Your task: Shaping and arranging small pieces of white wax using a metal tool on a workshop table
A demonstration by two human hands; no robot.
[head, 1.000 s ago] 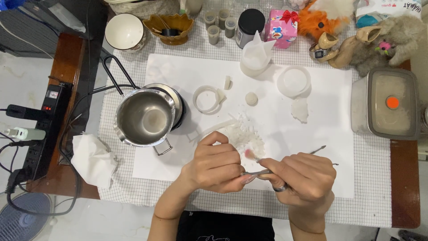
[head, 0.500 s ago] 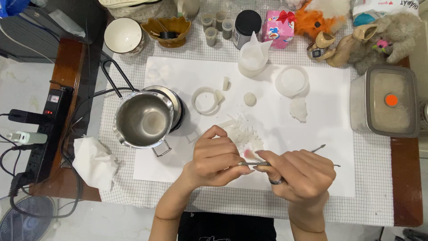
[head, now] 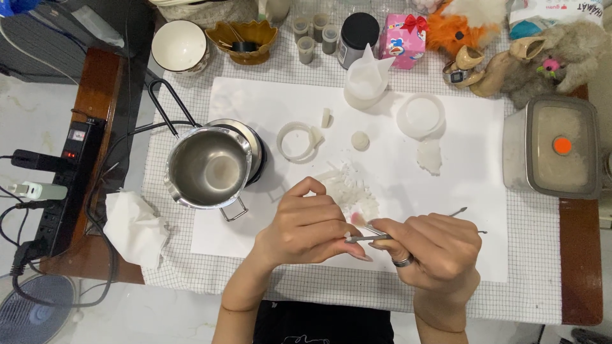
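Steel, thin and pointed, the pick tool (head: 376, 237) lies crosswise between our two hands above the near edge of the white work sheet (head: 472, 191). Our right hand (head: 437, 251) is curled closed around its shaft, thumb and forefinger pinching near the working end, while a second slender tip shows past the knuckles toward the sheet's right edge. Our left hand (head: 306, 228) is also closed, its fingers folded over a small piece that we cannot identify; the tool's tip meets that hand at the fingertips.

For good control, we judge that the left hand should grip firmly and stay braced, with the right hand working the tip in short strokes directed away from the fingers. Holding both hands low over the sheet should let any loosened fragments drop onto the pile of white shavings (head: 350, 194), which lies just beyond the hands near the sheet's middle. A small pink spot (head: 355, 218) sits at the near edge of that pile.

Farther out, a stainless pot (head: 207, 167) stands on a burner at the sheet's left edge, well apart from the hands. A white ring (head: 296, 141), a small round lump (head: 359, 141) and a shallow round mould (head: 421, 116) lie toward the far edge. A lidded container (head: 553, 148) stands at the table's right edge, and a crumpled tissue (head: 132, 228) lies near its left edge.
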